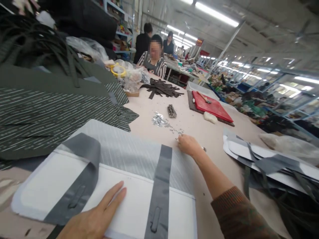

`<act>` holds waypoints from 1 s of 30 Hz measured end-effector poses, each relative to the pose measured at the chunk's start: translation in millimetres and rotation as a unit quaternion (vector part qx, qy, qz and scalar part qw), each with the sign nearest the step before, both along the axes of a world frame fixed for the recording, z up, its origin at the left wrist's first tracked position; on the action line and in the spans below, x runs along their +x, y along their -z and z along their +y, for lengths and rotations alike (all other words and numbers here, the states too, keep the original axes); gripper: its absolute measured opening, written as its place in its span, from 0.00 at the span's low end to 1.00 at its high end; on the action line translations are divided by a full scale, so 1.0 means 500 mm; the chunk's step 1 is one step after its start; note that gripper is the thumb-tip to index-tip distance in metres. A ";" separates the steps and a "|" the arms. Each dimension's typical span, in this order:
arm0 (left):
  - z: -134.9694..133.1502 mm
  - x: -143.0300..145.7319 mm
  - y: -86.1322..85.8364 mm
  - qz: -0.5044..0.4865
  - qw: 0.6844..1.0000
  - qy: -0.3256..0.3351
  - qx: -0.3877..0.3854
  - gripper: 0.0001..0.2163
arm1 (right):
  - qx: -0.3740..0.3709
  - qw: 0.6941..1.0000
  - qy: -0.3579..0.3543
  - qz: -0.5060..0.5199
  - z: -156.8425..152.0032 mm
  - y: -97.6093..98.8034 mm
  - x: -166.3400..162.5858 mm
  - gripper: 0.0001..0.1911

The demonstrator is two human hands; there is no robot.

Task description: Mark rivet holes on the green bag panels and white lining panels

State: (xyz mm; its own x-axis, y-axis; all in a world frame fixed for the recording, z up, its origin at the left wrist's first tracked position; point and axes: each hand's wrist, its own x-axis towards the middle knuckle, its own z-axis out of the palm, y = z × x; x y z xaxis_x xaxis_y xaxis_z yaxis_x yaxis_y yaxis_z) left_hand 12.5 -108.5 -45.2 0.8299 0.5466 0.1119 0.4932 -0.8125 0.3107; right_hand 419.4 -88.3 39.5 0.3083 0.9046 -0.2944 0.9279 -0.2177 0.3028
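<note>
1. Left fingers (112, 193) lie extended and nearly flat on the white panel (136, 196), between its two grey straps (161, 176), gripping nothing.
2. The panel, round-cornered, spreads under and around them; each strap bears a long narrow outline at its near end, and the left strap loops up beyond those fingers.
3. Farther past them, a grey, pale-streaked band (129, 152) crosses the panel.
4. Right fingers (181, 140) curl together by its far right corner; whether they hold anything, I cannot tell.
5. Small silvery pieces (159, 119) lie just beyond them.
</note>
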 end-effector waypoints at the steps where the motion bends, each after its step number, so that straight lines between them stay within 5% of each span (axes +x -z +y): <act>1: -0.005 0.004 -0.017 0.002 1.000 0.004 -0.004 0.40 | -0.004 1.000 -0.002 -0.004 0.002 -0.001 -0.001 0.13; 7: -0.014 0.022 -0.086 0.022 0.999 -0.002 -0.041 0.32 | -0.018 1.000 0.010 -0.016 0.012 -0.002 -0.009 0.14; 13: -0.026 0.029 -0.105 0.011 0.999 -0.014 -0.049 0.30 | 0.025 0.999 0.027 0.004 0.018 -0.042 -0.041 0.14; 18: -0.027 0.028 -0.103 0.013 0.998 -0.008 -0.066 0.30 | 0.050 0.990 -0.007 0.129 0.007 -0.085 -0.171 0.15; 23: -0.021 0.029 -0.104 0.017 0.998 0.014 -0.054 0.29 | 0.023 0.940 -0.058 0.336 -0.013 -0.075 -0.324 0.12; 30: -0.018 0.029 -0.109 0.011 0.998 0.027 -0.049 0.27 | -0.018 0.942 -0.101 0.319 -0.011 -0.055 -0.375 0.12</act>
State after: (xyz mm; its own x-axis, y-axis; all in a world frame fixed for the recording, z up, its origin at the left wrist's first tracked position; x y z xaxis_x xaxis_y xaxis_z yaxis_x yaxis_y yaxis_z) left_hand 26.8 -117.6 9.2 0.8606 0.5076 0.0422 0.4563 -0.8050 0.3791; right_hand 232.1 -93.7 66.8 -0.1198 0.9119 -0.3926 0.9449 -0.0166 -0.3269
